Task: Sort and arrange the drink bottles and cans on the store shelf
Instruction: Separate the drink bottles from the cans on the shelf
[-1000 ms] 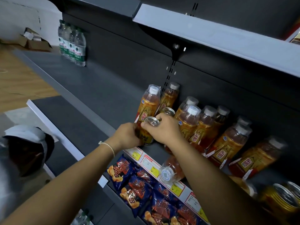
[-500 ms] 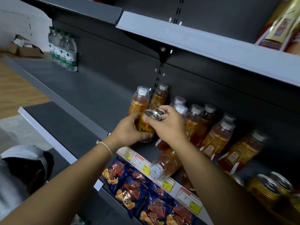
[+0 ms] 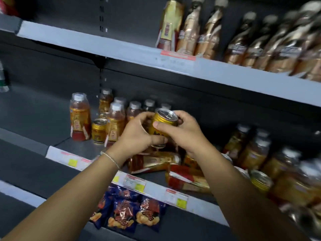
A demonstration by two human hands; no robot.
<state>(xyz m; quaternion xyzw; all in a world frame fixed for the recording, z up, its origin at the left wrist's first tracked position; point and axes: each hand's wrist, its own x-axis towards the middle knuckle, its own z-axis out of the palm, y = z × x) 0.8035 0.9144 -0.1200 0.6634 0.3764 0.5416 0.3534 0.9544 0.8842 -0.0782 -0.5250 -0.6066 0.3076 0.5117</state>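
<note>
Gold can held up at the middle shelf.
Left hand and right hand both grip the gold can above the toppled bottles; label writing too blurred to read.

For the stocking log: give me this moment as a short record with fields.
held item: gold can, upright, lifted above the middle shelf
left hand: grips the can's lower body
right hand: grips the can's upper side, thumb across its front
standing on shelf: small can between two amber bottles, more bottles behind
lying down: two bottles on their sides under the hands
upper shelf: row of brown bottles, blurred
below: snack bags
</note>
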